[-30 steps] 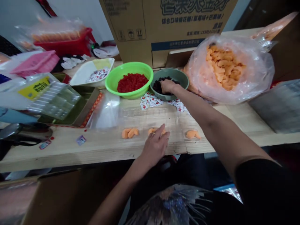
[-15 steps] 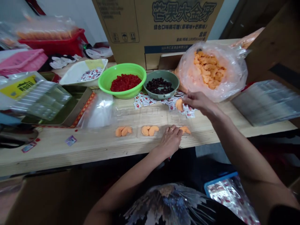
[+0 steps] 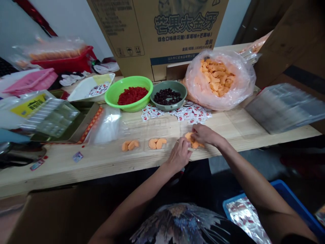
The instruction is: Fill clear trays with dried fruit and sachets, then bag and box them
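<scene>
We are holding our left hand [image 3: 179,155] and right hand [image 3: 204,134] close together, the right pinching what looks like dried mango pieces [image 3: 191,139], lying in the end section of a clear plastic tray [image 3: 162,127] on a wooden bench [image 3: 101,162].

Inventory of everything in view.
Wooden table: one, pale, under everything.
Cardboard box: one, tan, behind table.
Plastic bag: one, clear, back right, orange pieces inside.
Green bowl: one, back centre, red pieces inside.
Grey-green bowl: one, right of it, dark berries inside.
Sachets: many, red-white, before the bowls.
Orange clusters: three, orange, front centre.
Clear trays: one stack, right end.
White tray: one, back left, sachets inside.
Red basket: one, back left.
Pink basket: one, far left.
Blue crate: one, floor right, foil packets.
Left hand: one, at rightmost cluster.
Right hand: one, on same cluster.
</scene>
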{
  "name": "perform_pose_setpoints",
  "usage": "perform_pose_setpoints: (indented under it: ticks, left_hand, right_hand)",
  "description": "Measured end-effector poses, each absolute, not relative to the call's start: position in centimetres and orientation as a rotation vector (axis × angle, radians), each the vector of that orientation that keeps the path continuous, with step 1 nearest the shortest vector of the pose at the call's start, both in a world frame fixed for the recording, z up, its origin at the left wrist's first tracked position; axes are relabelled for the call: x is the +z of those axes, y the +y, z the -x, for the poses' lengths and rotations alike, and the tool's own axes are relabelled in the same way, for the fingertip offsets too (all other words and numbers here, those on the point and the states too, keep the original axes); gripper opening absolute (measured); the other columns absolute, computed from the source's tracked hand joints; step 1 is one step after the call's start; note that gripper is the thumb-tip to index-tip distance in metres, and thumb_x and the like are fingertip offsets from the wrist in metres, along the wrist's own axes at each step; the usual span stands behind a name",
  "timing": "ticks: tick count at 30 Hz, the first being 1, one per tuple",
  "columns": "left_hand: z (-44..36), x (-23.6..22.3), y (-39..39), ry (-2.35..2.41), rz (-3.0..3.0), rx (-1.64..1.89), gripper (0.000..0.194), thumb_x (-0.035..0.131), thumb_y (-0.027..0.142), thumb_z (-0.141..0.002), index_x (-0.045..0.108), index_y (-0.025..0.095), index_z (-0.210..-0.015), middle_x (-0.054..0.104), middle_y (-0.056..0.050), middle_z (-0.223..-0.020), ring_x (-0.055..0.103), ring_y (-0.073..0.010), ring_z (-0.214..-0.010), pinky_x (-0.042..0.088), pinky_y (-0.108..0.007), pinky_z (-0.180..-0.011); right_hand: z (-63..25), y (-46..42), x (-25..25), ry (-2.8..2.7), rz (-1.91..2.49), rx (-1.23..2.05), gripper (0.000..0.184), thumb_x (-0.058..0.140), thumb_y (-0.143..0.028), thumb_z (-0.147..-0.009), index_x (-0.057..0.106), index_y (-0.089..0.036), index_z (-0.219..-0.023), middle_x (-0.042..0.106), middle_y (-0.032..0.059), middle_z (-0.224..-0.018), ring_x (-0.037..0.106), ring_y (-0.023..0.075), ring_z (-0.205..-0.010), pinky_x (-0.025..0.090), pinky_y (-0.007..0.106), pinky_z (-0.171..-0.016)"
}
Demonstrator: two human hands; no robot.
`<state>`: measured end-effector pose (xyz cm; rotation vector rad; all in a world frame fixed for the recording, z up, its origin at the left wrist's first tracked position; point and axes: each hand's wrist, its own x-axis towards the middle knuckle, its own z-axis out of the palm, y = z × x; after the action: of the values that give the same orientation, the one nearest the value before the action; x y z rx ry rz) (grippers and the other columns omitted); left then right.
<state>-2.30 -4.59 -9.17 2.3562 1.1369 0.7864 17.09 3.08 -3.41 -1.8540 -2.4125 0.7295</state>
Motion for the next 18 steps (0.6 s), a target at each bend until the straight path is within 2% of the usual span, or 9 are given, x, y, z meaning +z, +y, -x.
perform_pose_setpoints:
  ticks: [4, 7, 9, 12, 14, 18]
  left_hand:
    - [3.2, -8.4, -3.8, 1.159, -2.342, 0.718, 0.064, 0.076, 0.024, -0.083, 0.042, 0.018, -0.136, 0.042, -0.018, -0.148, 0.047, -0.0334, -0.135, 0.048, -0.051, -0.107]
    - [3.7, -7.9, -3.2, 1.129, -2.426, 0.534, 0.076, 0.077, 0.03, -0.085, 0.035, 0.019, -0.148, 0.037, -0.017, -0.156, 0.043, -0.0346, -0.14, 0.044, -0.052, -0.112]
    - [3.7, -7.6, -3.1, 1.099, -2.462, 0.501, 0.07, 0.072, 0.036, -0.09, 0.037, 0.017, -0.148, 0.044, -0.016, -0.153, 0.046, -0.0323, -0.137, 0.042, -0.049, -0.114]
    - [2.9, -7.0, -2.7, 1.144, -2.444, 0.535, 0.047, 0.059, 0.041, -0.099, 0.05, 0.015, -0.137, 0.055, -0.013, -0.142, 0.052, -0.0275, -0.13, 0.043, -0.043, -0.112]
    - [1.8, -6.6, -2.1, 1.266, -2.401, 0.51, 0.033, 0.054, 0.039, -0.101, 0.059, 0.015, -0.124, 0.063, -0.011, -0.127, 0.057, -0.0257, -0.12, 0.046, -0.041, -0.107]
    - [-0.5, -5.8, -0.6, 1.456, -2.379, 0.39, 0.018, 0.06, 0.023, -0.094, 0.063, 0.014, -0.109, 0.067, -0.011, -0.11, 0.06, -0.027, -0.111, 0.047, -0.04, -0.101]
  right_hand:
    - [-18.2, 1.4, -3.6, -2.432, 1.7, 0.598, 0.041, 0.055, -0.012, -0.087, 0.061, -0.009, -0.128, 0.065, 0.0148, -0.111, 0.062, 0.0225, -0.097, 0.045, 0.028, -0.084]
    - [-18.5, -0.5, -3.6, -2.504, 1.586, 0.608, 0.045, 0.056, -0.008, -0.085, 0.062, -0.015, -0.128, 0.063, 0.0116, -0.112, 0.063, 0.0213, -0.097, 0.046, 0.027, -0.086]
    - [-18.2, -1.7, -3.5, -2.527, 1.639, 0.596, 0.036, 0.055, -0.009, -0.087, 0.065, -0.016, -0.12, 0.062, 0.0108, -0.109, 0.063, 0.02, -0.09, 0.048, 0.027, -0.081]
    - [-17.7, -2.8, -3.9, -2.466, 1.72, 0.47, 0.029, 0.055, -0.012, -0.091, 0.062, -0.013, -0.119, 0.061, 0.0131, -0.112, 0.063, 0.0214, -0.091, 0.049, 0.029, -0.079]
    - [-17.7, -3.0, -4.3, -2.422, 1.666, 0.471, 0.036, 0.054, -0.012, -0.091, 0.058, -0.014, -0.126, 0.061, 0.0133, -0.116, 0.063, 0.0223, -0.095, 0.05, 0.03, -0.083]
    - [-18.4, -3.1, -5.0, -2.315, 1.527, 0.531, 0.055, 0.045, -0.001, -0.084, 0.05, -0.014, -0.138, 0.059, 0.0141, -0.126, 0.063, 0.0236, -0.105, 0.051, 0.035, -0.092]
